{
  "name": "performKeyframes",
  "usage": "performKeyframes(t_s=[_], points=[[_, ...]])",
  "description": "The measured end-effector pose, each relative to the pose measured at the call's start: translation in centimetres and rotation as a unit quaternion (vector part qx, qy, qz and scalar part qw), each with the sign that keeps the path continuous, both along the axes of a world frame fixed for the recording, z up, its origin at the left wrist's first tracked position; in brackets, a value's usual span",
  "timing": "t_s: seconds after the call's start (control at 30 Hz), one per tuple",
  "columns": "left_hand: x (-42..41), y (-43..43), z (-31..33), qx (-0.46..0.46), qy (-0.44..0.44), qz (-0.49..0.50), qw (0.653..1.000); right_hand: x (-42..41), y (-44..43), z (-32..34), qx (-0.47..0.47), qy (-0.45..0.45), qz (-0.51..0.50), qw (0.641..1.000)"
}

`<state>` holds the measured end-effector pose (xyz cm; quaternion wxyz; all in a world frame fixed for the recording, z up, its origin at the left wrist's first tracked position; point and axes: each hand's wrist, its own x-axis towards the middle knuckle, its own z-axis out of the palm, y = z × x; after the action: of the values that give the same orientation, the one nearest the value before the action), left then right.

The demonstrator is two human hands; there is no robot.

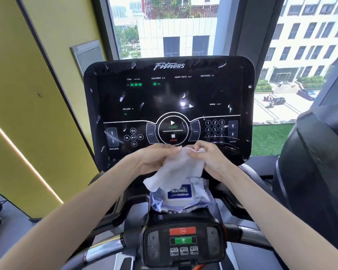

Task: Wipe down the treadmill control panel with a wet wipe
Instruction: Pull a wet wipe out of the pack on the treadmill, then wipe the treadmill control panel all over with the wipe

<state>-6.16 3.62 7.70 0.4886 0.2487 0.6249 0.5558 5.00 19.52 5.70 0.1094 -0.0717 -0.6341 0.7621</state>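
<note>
Black treadmill control panel (169, 98) stands upright before the window (176, 26), scattered with white flecks; green readouts lit near its top. Below it, a smaller button console (182, 241) between the handrails. A wipe packet (180, 193) rests just above that console. Both hands raised in front of the panel's lower edge: left hand (154, 159) and right hand (209, 158), fingers pinched on the top of a white wet wipe (176, 170), which hangs down, its lower edge overlapping the packet.
</note>
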Motion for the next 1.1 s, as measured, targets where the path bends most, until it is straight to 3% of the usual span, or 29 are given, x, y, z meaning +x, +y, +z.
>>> performKeyframes(t_s=[0.1, 0.27, 0.43, 0.53, 0.67, 0.77, 0.83, 0.93, 1.0, 1.1], points=[[0.0, 0.5, 0.8, 0.023, -0.048, 0.062, 0.997, -0.2, -0.3, 0.7, 0.045, 0.009, 0.006, 0.999], [-0.4, 0.6, 2.1, -0.066, -0.028, -0.020, 0.997, -0.2, -0.1, 1.4, 0.091, 0.023, 0.008, 0.996], [-0.5, 0.5, 3.5, -0.106, -0.088, -0.068, 0.988, -0.2, 0.2, 1.5, 0.134, 0.030, 0.005, 0.991], [-0.6, 0.6, 3.5, -0.075, -0.035, -0.020, 0.996, -0.4, 0.5, 1.3, 0.123, 0.021, 0.013, 0.992], [-0.6, 0.5, 4.1, 0.012, 0.112, 0.078, 0.990, -0.3, 0.6, 0.7, 0.107, -0.029, 0.006, 0.994], [-1.2, 0.1, 5.1, 0.076, 0.208, 0.087, 0.971, -0.3, 0.4, 0.9, 0.004, -0.094, 0.059, 0.994], [-1.4, 0.0, 5.9, 0.123, 0.217, 0.110, 0.962, -0.2, 0.1, 1.1, -0.110, -0.095, 0.106, 0.984], [-1.7, -0.3, 6.5, 0.181, 0.187, 0.227, 0.939, -0.7, -0.4, 0.3, -0.314, -0.054, 0.130, 0.939], [-2.1, -0.6, 6.4, 0.198, 0.151, 0.292, 0.923, -1.1, -1.1, 0.2, -0.341, -0.032, 0.144, 0.928], [-2.8, -1.4, 6.4, 0.188, 0.127, 0.324, 0.918, -1.6, -2.5, 1.5, -0.265, -0.020, 0.131, 0.955]])
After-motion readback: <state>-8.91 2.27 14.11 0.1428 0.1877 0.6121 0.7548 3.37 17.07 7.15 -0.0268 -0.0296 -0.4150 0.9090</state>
